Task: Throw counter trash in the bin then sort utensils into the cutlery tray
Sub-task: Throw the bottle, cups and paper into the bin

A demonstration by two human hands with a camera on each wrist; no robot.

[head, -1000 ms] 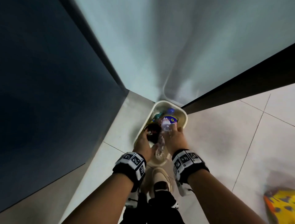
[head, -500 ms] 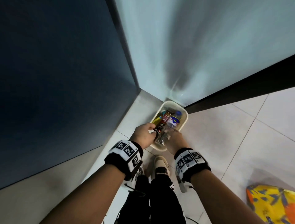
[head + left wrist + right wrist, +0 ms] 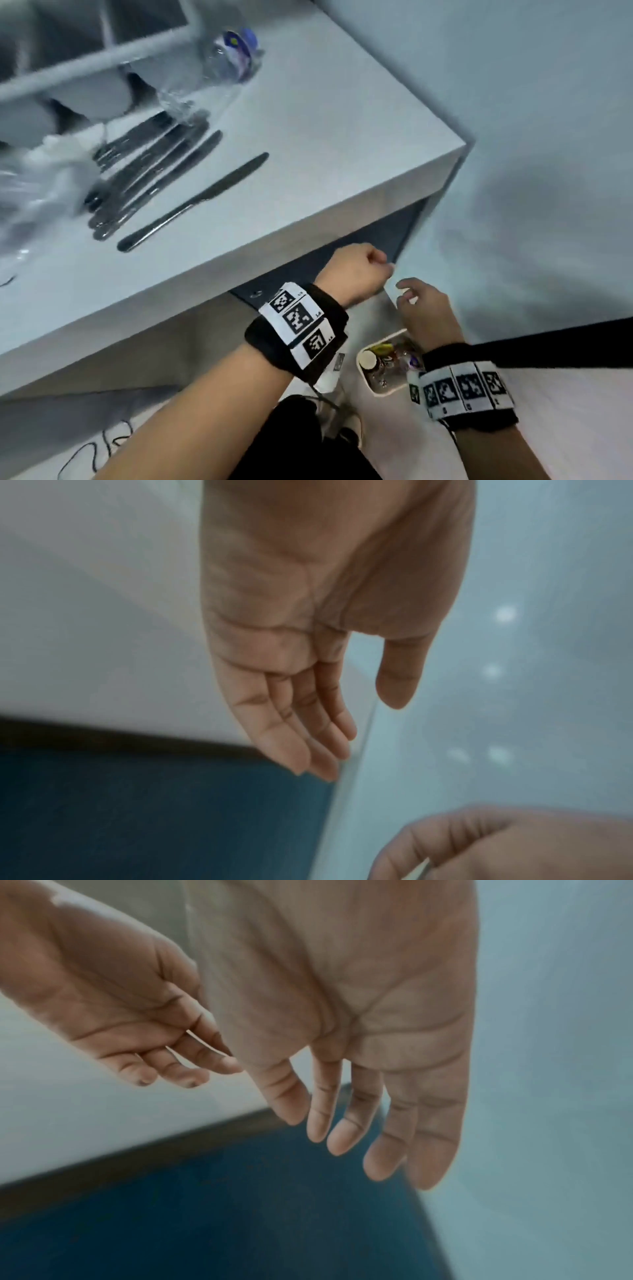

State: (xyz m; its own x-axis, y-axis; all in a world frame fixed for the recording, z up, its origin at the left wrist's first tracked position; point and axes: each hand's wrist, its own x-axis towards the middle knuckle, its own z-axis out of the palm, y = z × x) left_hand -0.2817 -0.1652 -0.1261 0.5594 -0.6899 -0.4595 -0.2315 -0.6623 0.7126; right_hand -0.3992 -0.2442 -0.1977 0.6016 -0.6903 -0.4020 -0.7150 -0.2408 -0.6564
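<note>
Both hands hang empty just below the counter's (image 3: pixel 308 164) front corner. My left hand (image 3: pixel 383 270) has loosely relaxed fingers (image 3: pixel 329 723) and holds nothing. My right hand (image 3: pixel 406 294) is beside it, fingers (image 3: pixel 359 1123) straight and spread. On the floor beneath them stands the white bin (image 3: pixel 387 393) with bottles and wrappers inside. On the counter lie a table knife (image 3: pixel 191 202), a cluster of forks and other cutlery (image 3: pixel 144 171), a clear plastic bottle (image 3: pixel 219 68) with a blue cap, and crumpled clear plastic (image 3: pixel 37 178). The white cutlery tray (image 3: pixel 85 51) sits at the back left.
A dark blue cabinet front (image 3: pixel 342 260) runs under the counter's edge. A pale wall (image 3: pixel 531 137) stands to the right of the counter. My legs and a shoe (image 3: pixel 346 431) are on the tiled floor beside the bin. A thin cable (image 3: pixel 92 455) lies on the floor at the lower left.
Both hands let go of the bottle and dark packet in the bin and rose to counter height, empty. The view swung up from the bin to the counter.
</note>
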